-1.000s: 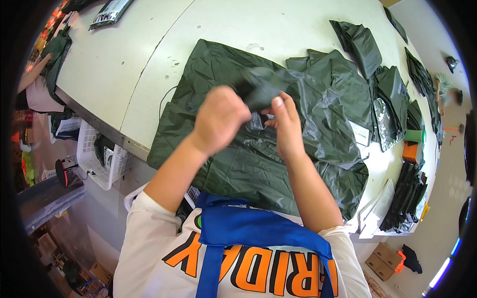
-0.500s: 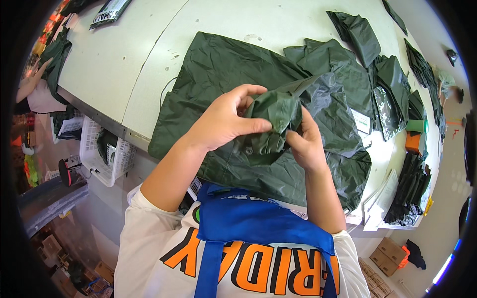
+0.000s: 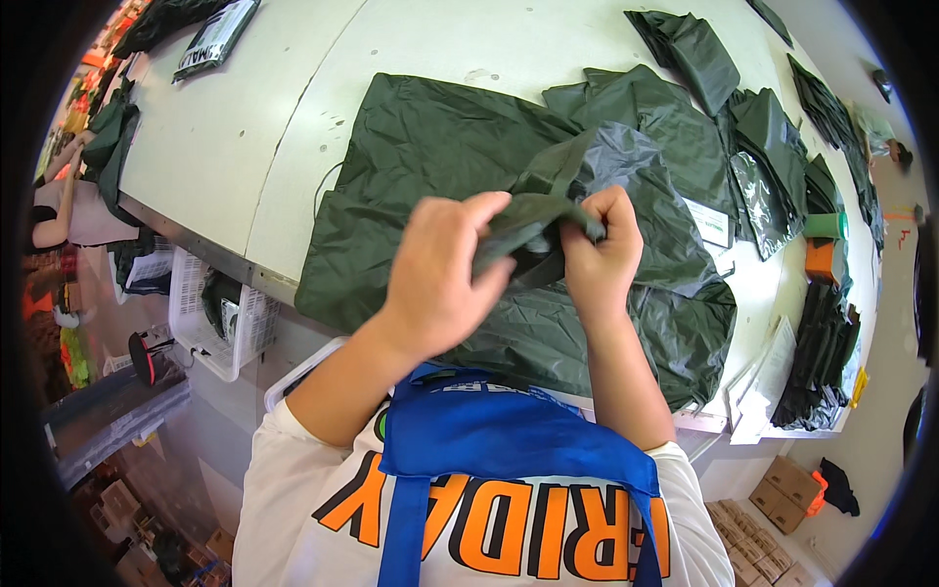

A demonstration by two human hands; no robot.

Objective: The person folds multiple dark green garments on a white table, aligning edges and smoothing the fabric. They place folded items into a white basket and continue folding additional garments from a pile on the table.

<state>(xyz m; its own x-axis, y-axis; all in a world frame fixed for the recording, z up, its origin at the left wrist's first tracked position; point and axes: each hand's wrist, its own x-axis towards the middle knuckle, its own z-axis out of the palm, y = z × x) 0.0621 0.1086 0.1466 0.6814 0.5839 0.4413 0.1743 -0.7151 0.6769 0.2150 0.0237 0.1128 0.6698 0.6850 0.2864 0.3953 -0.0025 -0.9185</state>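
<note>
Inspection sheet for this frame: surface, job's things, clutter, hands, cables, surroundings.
Surface: white table, largely covered with fabric.
Job's things: small dark green fabric piece pinched between both hands above a large dark green garment spread flat.
Clutter: more dark green folded pieces at the far right; a dark stack at the right edge; a green and an orange block.
Hands: left hand and right hand both closed on the fabric piece.
Cables: a thin dark cord beside the garment.
Surroundings: white crate under the table; cardboard boxes on the floor.
</note>
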